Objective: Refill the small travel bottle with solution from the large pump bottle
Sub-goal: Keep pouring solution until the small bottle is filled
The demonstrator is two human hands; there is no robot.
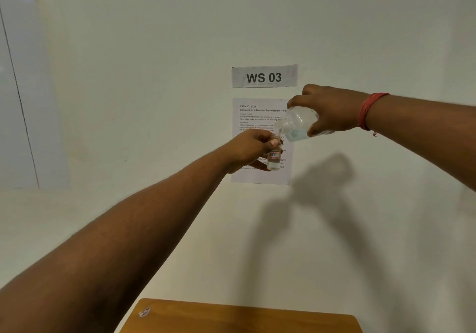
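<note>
Small travel bottle (273,159): clear, upright, a red-and-white label on its side, some clear liquid at the bottom, gripped by curled fingers of the left hand (251,151). Large bottle (298,124): transparent, tilted, bluish liquid inside, mouth just above the small one's opening, grasped by the right hand (327,112). Both held in the air, high above the wooden worktop (242,317), before a wall sheet (257,116).

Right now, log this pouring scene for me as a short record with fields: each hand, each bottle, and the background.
left hand: grips small travel bottle, upright, some clear liquid inside
right hand: holds large bottle, tilted, mouth over the small bottle's opening
background: wall sheet, WS 03 sign
below: wooden table
</note>
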